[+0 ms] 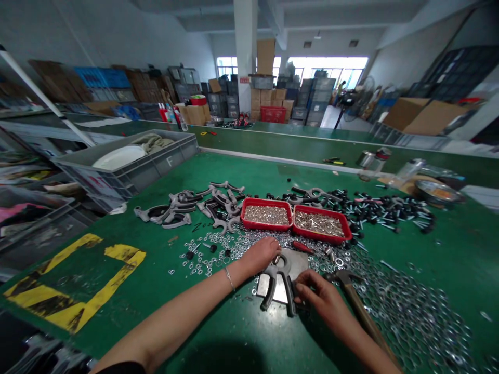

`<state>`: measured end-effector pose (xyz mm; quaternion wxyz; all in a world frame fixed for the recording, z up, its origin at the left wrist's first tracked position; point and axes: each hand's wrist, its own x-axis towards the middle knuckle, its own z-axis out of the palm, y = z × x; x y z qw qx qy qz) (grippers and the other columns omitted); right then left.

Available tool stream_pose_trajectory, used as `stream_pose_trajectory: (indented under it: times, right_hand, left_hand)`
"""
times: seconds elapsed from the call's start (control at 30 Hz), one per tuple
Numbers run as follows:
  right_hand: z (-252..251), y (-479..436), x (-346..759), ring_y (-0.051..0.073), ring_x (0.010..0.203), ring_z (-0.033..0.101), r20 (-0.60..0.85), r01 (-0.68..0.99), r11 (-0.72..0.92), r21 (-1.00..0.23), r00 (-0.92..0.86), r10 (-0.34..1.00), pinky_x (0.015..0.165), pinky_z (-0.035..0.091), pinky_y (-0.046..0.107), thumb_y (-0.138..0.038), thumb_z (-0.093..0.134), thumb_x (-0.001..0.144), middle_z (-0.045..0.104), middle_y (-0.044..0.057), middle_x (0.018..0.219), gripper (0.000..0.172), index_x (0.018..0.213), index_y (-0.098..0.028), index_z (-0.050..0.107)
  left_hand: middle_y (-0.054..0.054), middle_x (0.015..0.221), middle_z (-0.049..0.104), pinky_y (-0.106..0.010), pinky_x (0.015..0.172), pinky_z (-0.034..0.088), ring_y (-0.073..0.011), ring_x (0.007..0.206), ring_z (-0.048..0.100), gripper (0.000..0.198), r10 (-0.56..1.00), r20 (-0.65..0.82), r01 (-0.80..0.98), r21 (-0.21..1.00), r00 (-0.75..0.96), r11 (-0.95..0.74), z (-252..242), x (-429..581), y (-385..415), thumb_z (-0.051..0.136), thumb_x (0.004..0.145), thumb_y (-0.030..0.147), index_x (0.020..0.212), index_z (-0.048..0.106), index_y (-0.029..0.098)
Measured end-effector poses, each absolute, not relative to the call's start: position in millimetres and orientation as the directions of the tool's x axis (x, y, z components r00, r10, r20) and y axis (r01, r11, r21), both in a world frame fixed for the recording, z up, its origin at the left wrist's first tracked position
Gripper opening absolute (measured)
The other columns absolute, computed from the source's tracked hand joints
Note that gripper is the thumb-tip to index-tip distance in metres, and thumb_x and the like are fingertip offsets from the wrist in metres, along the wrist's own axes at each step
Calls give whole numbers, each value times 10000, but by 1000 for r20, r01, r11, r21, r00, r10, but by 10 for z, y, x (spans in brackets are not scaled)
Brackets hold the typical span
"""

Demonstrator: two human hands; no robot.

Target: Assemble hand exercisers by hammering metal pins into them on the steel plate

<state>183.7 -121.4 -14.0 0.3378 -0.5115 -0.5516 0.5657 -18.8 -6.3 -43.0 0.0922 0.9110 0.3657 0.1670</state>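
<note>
A grey, two-legged clamp-like part (287, 267) with dark-lined legs lies on a flat metal plate (301, 261). My left hand (262, 255) is at its ring-shaped upper end, fingers pinched on a small metal pin. Beside the right leg is my right hand (320, 293), its thumb and fingers curled together around something dark that I cannot make out. Above the plate lies a red-handled tool (302, 247). A hammer (356, 301) rests just right of my right hand, partly behind the forearm.
Two red trays (266, 227) of small metal pieces stand beyond the plate. Grey parts (180, 206) are piled to the left, black-headed bolts (384, 212) to the right. Loose metal rings (421, 317) cover the right side. A grey crate (156, 169) stands at the back left.
</note>
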Motion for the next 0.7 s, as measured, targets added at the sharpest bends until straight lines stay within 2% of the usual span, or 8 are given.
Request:
stream_pose_trajectory:
  times: [0.13, 0.23, 0.3, 0.43, 0.7]
  right_hand:
    - [-127, -1200, 1876, 163, 675, 590, -176, 381, -67, -922, -257, 950, 634, 477, 292, -365, 479, 925, 553, -17, 763, 171, 841, -220, 509]
    - [-90, -1189, 1908, 185, 712, 575, -101, 580, 69, -812, -255, 962, 676, 461, 315, -343, 438, 941, 591, 23, 787, 194, 842, -209, 538]
    - [-68, -1187, 1921, 201, 777, 576, -52, 639, 135, -758, -265, 963, 722, 454, 325, -332, 432, 943, 607, 51, 845, 202, 845, -202, 553]
    - [-67, -1194, 1931, 206, 813, 574, -46, 648, 148, -747, -273, 961, 736, 454, 316, -301, 421, 941, 606, 57, 867, 173, 862, -204, 541]
    - [-49, -1201, 1936, 191, 716, 596, -91, 596, 78, -799, -248, 965, 674, 479, 310, -325, 405, 940, 618, 45, 820, 158, 873, -218, 499]
  left_hand:
    - [-54, 899, 622, -285, 795, 451, -182, 862, 576, 240, 770, 223, 666, 395, 598, -632, -443, -181, -78, 434, 1001, 275, 917, 617, 145]
    - [-43, 908, 632, -265, 780, 448, -170, 861, 585, 255, 803, 210, 675, 448, 559, -587, -434, -175, -94, 428, 1002, 296, 921, 628, 160]
    - [-42, 905, 634, -266, 779, 446, -174, 862, 588, 251, 813, 202, 681, 457, 547, -572, -417, -168, -101, 443, 994, 300, 908, 637, 165]
    - [-45, 882, 625, -285, 797, 446, -186, 870, 588, 236, 811, 203, 694, 430, 548, -577, -394, -135, -113, 464, 984, 270, 869, 641, 164]
    - [-81, 918, 605, -356, 867, 443, -222, 939, 558, 185, 715, 267, 653, 291, 646, -699, -483, -153, -141, 474, 982, 228, 915, 619, 136]
